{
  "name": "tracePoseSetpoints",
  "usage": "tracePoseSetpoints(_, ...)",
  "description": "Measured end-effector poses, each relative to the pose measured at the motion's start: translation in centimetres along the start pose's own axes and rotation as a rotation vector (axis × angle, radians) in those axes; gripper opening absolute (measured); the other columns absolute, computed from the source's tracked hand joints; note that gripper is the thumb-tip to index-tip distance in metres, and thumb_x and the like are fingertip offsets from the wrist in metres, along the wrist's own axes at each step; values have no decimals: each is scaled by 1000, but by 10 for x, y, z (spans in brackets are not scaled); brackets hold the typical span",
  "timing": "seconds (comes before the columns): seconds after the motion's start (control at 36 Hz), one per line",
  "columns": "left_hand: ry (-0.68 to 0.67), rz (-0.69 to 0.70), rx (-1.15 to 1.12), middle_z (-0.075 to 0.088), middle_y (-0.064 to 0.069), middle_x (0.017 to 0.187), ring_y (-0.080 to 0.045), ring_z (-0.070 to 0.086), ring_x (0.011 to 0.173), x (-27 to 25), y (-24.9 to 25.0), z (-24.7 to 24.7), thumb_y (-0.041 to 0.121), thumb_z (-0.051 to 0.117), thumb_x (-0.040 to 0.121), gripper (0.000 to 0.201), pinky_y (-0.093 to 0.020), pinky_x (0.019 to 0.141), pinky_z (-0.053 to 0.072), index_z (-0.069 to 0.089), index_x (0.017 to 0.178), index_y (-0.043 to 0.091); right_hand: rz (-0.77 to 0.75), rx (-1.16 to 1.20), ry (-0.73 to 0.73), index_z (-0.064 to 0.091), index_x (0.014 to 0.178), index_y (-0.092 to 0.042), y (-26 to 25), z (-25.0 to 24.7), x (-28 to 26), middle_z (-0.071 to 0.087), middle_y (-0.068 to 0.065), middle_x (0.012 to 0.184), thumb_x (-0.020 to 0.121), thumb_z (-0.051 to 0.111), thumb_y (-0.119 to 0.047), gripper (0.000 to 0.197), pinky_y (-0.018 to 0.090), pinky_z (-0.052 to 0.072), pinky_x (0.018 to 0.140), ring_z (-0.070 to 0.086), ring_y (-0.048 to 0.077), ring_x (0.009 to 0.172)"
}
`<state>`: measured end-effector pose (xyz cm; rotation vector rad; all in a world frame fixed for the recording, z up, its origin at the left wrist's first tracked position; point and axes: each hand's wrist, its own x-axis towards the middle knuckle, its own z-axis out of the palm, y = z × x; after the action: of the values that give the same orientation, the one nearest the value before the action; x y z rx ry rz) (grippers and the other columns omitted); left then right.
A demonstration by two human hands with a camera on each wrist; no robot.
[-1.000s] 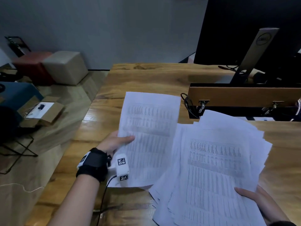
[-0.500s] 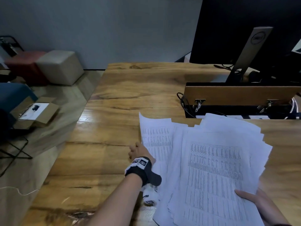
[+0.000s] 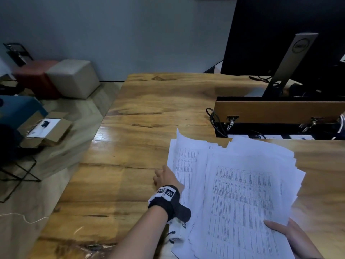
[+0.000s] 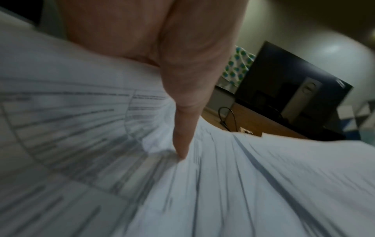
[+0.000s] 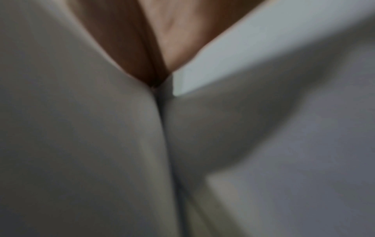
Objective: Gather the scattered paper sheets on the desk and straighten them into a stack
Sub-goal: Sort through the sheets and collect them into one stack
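A loose, fanned pile of printed paper sheets (image 3: 242, 193) lies on the wooden desk (image 3: 149, 109) at the front right. One more printed sheet (image 3: 183, 161) sticks out at the pile's left side, its far corner curling up. My left hand (image 3: 165, 177) is at that sheet's left edge and grips it. The left wrist view shows its thumb (image 4: 184, 128) pressed on the blurred paper (image 4: 223, 192). My right hand (image 3: 291, 236) holds the pile's near right corner, thumb on top. The right wrist view shows only skin (image 5: 162, 40) and blurred paper (image 5: 81, 144).
Behind the pile stand a raised wooden cable-tray flap (image 3: 280, 113) with cables (image 3: 212, 118) and a monitor on its stand (image 3: 291, 62). The desk's left edge drops to the floor, where cube stools (image 3: 72, 77) and an open cardboard box (image 3: 46, 128) sit.
My left hand has carried the single sheet from the desk's middle rightward against the left side of the pile. The right hand has stayed on the pile's corner.
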<state>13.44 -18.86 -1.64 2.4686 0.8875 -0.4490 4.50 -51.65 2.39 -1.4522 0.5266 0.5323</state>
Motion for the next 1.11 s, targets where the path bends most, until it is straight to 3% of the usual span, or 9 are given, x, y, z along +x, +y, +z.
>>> tracePoseSetpoints(0.08,28,6,69,42,-14,130,-32,48,115,-7,9,9,15,77,72,67,-39,93,51,39,127,12,2,10,0,62,116,-7,-3,5,-2,81,4,85,85,62,8,35,36,56,60,78,21,71)
tracePoseSetpoints(0.19,13,-71,18,46,-14,134,-30,51,119,-2,13,7,16,75,76,67,-38,99,46,39,133,7,20,32,-13,60,117,-5,-5,6,-7,81,5,80,90,54,11,32,25,57,45,77,21,66)
tracePoseSetpoints(0.36,-111,-78,-266,71,-6,98,-26,66,84,11,-5,-15,13,64,79,5,-31,76,56,61,83,11,17,-6,-27,57,132,-1,-2,1,-1,81,8,91,82,70,2,52,37,55,62,78,23,74)
tracePoseSetpoints(0.5,-130,33,-413,73,-8,97,-28,69,87,15,-26,-53,12,68,77,23,-34,74,58,68,100,7,8,-20,-53,65,119,-8,2,-4,6,78,14,107,12,99,-36,116,44,53,75,77,31,89)
tracePoseSetpoints(0.64,-18,148,-538,75,-5,87,-28,72,80,15,-56,-108,17,68,78,17,-44,75,61,70,95,17,-15,-6,-66,60,129,-3,-2,6,8,78,15,109,42,86,-18,92,44,53,75,76,31,91)
tracePoseSetpoints(0.78,37,238,-722,74,-21,89,-40,73,84,2,-72,-174,11,75,76,13,-63,77,57,71,88,6,-27,8,-107,59,128,-4,-3,23,14,77,18,108,43,86,-15,89,43,59,70,76,35,93)
tracePoseSetpoints(0.89,27,347,-694,76,-4,99,-24,72,93,-9,-78,-218,17,83,74,29,-47,86,57,72,100,17,-19,79,-183,59,120,-1,-9,45,19,78,22,100,74,69,12,49,40,62,56,76,39,83)
tracePoseSetpoints(1.03,-163,412,-907,75,-5,110,-21,72,101,-29,-71,-225,11,82,72,47,-40,87,56,67,117,11,10,98,-229,57,126,3,-4,73,38,71,31,114,68,74,11,61,60,57,83,69,50,100)
tracePoseSetpoints(1.11,-266,329,-997,75,-15,104,-24,75,88,-32,-67,-192,-4,79,70,41,-34,68,61,68,109,0,60,117,-238,54,132,1,-1,89,44,68,32,119,73,76,7,63,73,43,98,66,54,107)
